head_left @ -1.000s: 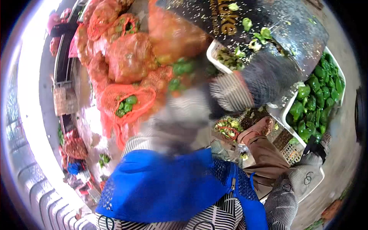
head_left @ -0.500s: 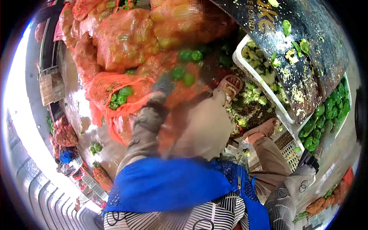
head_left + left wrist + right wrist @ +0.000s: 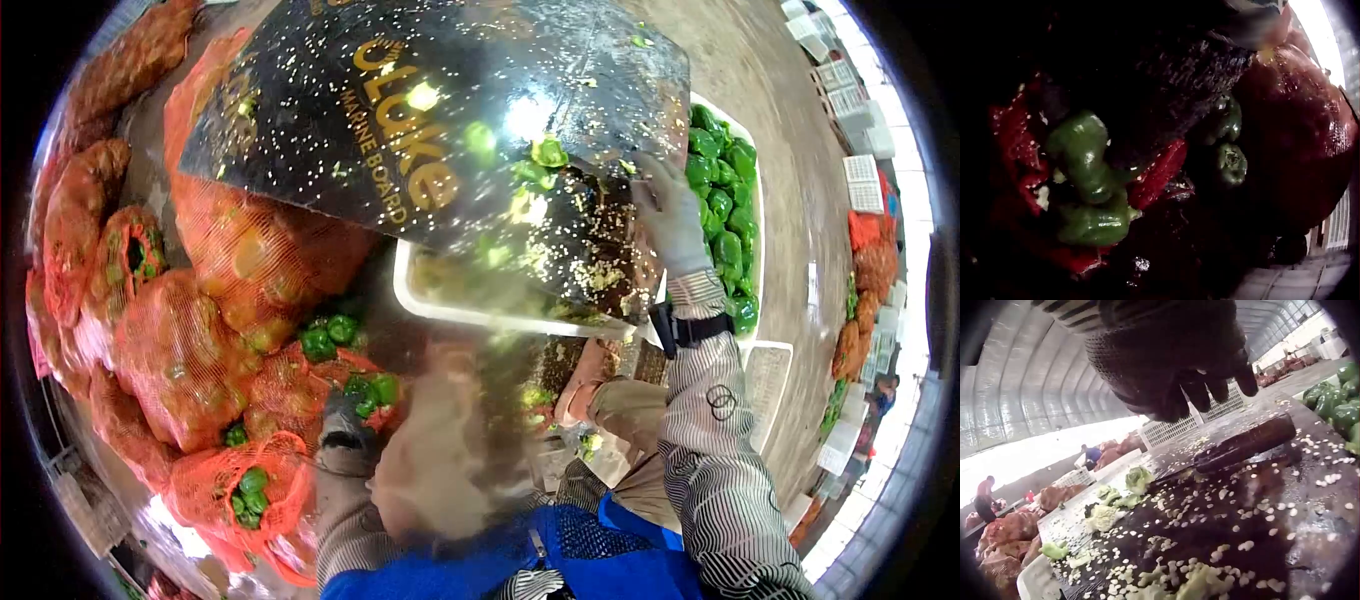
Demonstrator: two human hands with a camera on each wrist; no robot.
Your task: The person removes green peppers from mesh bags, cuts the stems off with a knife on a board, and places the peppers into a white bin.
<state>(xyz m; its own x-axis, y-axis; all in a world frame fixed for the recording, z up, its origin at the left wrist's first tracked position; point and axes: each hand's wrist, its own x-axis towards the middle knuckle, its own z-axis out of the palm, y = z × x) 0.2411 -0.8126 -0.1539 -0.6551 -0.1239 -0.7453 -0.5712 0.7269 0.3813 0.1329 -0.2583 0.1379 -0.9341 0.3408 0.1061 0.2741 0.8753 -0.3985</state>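
Observation:
My left hand, in a dark glove, reaches down to loose green bell peppers on red mesh. In the left wrist view the glove is close over two green peppers; its fingertips are lost in shadow, so I cannot tell whether they grip one. My gloved right hand is over the right edge of a black board. In the right wrist view its loosely bent fingers hang above a knife with a dark handle. Pale seeds and pepper scraps cover the board.
Right of the board, a white crate holds many green peppers. A white tub sits under the board. Orange mesh sacks fill the left side, one open sack showing peppers. A sandaled foot is below the tub.
The head view has swung to the right. My left hand has come down to the peppers on the mesh. My right hand has moved up from beside the crate to the board's edge.

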